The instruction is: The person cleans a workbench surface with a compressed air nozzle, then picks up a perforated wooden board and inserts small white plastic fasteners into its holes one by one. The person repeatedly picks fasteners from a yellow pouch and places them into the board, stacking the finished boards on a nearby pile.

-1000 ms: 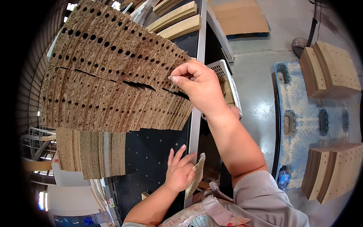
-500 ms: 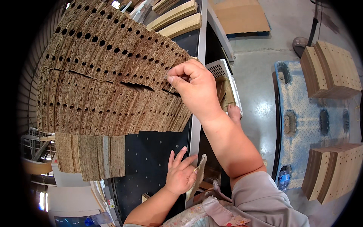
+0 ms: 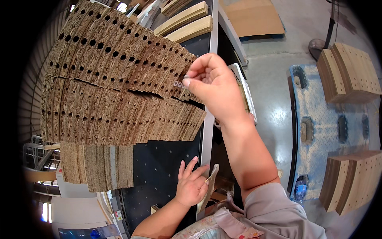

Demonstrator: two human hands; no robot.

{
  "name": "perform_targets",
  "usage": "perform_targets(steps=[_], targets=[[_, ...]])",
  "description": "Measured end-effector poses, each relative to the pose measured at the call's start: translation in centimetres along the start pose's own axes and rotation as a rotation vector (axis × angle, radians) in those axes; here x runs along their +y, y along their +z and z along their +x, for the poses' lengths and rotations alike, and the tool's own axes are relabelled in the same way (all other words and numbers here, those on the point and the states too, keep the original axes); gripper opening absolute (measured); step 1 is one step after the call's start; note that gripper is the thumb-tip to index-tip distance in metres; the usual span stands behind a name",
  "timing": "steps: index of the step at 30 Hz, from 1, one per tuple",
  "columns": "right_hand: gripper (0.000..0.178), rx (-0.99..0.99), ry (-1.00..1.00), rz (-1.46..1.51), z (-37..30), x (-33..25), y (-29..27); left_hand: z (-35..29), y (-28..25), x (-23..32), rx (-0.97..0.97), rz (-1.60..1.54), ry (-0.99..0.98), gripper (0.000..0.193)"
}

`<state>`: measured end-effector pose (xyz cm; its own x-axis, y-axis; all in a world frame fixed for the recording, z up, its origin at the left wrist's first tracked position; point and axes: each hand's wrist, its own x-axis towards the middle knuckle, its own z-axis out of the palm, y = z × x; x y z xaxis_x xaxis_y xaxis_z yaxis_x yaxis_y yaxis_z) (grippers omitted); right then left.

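Two hands in view. Right hand point(image 3: 186, 78): thumb and index tips nearly meeting, other fingers curled, at the right end of the drilled chipboard stack point(image 3: 119, 79); can't tell if the fingers have hold of anything. About three tiny pale rings point(image 3: 178, 84) by the thumb, too small to identify. Left hand point(image 3: 193, 187): fingers spread apart, at the worktop point(image 3: 155, 159) edge; underside hidden. Stack sits on the worktop, two tiers, boards too tight to count. One white basket point(image 3: 247, 97), mostly behind right forearm. One blue pallet point(image 3: 322, 131), two board piles point(image 3: 350, 73) on it, one bottle point(image 3: 301, 188).
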<state>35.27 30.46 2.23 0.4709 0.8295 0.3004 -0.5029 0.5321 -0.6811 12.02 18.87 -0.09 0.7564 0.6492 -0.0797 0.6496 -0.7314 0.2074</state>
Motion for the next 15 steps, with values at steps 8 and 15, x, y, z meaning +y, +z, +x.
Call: perform_targets(steps=[8,15], targets=[[0.013,-0.079,-0.091,-0.216,-0.5,-0.4,1.5,0.0,0.0,-0.1,0.004,0.007,0.007,0.01],[0.015,0.008,-0.376,-0.404,-0.5,0.5,2.3,0.0,0.0,0.0,-0.007,0.012,-0.003,0.011]])
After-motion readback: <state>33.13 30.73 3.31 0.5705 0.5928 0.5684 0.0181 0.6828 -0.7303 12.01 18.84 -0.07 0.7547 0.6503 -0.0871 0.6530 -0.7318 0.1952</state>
